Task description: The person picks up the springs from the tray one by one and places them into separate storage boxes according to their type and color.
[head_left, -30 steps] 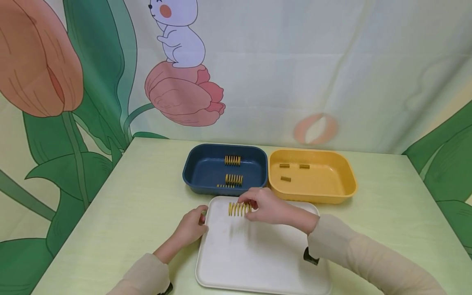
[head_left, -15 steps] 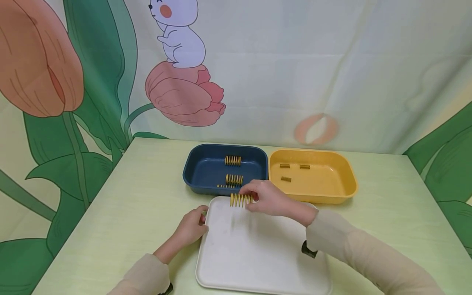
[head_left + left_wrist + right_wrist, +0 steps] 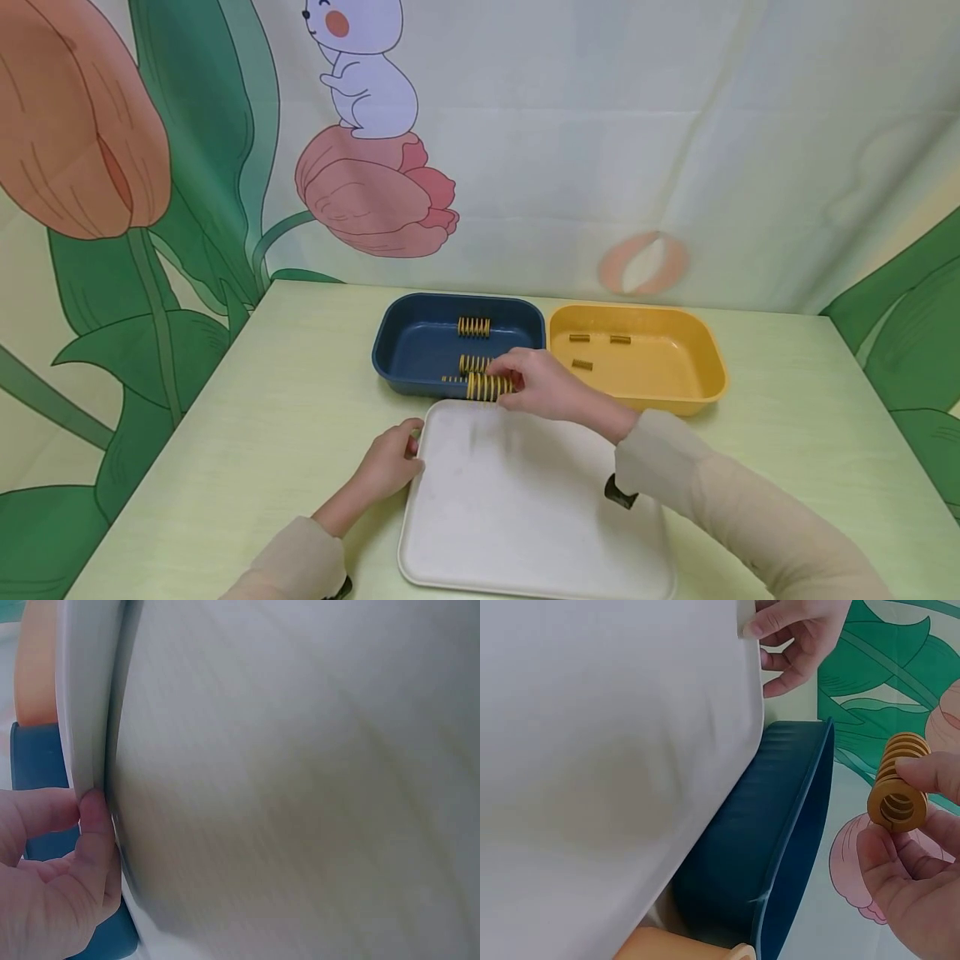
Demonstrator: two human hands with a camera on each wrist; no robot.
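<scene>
My right hand (image 3: 543, 385) pinches a large yellow coil spring (image 3: 901, 778) between thumb and fingers. In the head view that spring overlaps the front wall of the blue bin (image 3: 412, 385). A similar large spring (image 3: 474, 327) lies at the back of the bin, with another (image 3: 474, 364) nearer the front, partly hidden by the right hand. The top of one more spring (image 3: 453, 380) just shows by the front wall. With thumb and fingers my left hand (image 3: 56, 874) grips the left rim of a white rectangular tray (image 3: 525, 508), whose visible surface is bare.
A yellow bin (image 3: 660, 367) stands right beside the blue one, holding several small dark springs (image 3: 580, 338). Both bins sit behind the tray on the pale green table (image 3: 247, 417). A printed curtain (image 3: 540, 167) hangs at the table's back edge.
My right hand has carried the large spring away from me, from over the tray to the blue bin's front wall. The left hand and tray have stayed put.
</scene>
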